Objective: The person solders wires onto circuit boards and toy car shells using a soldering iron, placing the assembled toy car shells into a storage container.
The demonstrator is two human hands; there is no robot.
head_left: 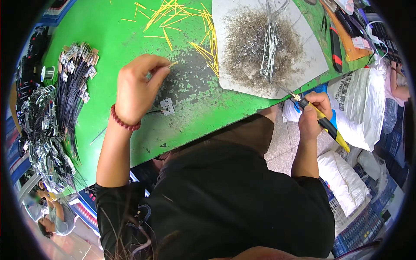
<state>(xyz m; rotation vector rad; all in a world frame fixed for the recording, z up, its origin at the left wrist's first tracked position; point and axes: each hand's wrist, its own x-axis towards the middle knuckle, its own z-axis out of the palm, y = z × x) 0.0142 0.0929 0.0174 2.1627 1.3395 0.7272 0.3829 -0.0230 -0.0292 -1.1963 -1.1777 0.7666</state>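
My right hand (316,113) grips the black and yellow handle of a soldering iron (333,129). Its metal tip points up and left to the near edge of a stained white board (314,60). Over the green table, my left hand (138,86) has thumb and forefinger pinched together. A tiny yellowish bit shows at those fingertips, too small to name. Just below that hand lies a small white square circuit board (167,106) with a dark wire. Beyond it, thin yellow tubes (167,15) are scattered. A bundle of thin silvery wires (269,47) rests on the white board.
At the left lie black cables (69,95) with small boards on their ends, a heap of metallic parts (41,112) and a spool (47,73). A red and black tool handle (336,50) lies at the table's right side. White bags (344,180) sit lower right; other people are in the background.
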